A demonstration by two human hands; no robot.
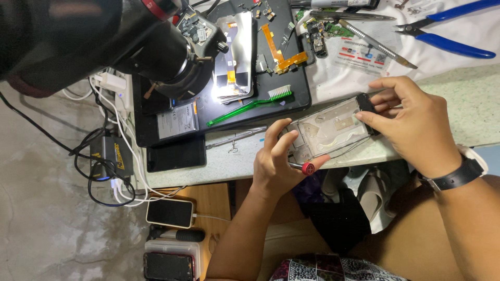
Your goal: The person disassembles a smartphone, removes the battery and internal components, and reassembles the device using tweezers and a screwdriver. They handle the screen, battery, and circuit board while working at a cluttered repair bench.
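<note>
Phone frame point(328, 130) gripped by both hands: left hand point(276, 161) hides its corner and screwdriver point(304, 167) shaft; right hand point(411, 125) covers its end.

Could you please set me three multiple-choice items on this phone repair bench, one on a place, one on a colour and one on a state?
1. Where does the green toothbrush lie?
A. on the black mat
B. on the floor
C. in the right hand

2. What colour are the handles of the pliers?
A. red
B. blue
C. yellow

3. How is the phone frame held?
A. flat on the table, untouched
B. by the left hand alone
C. between both hands, above the table edge

Answers:
1 A, the brush rests on the mat beside the opened phone parts.
2 B, both handles are blue.
3 C, each hand grips one end; the left also holds a red-tipped screwdriver.
</note>
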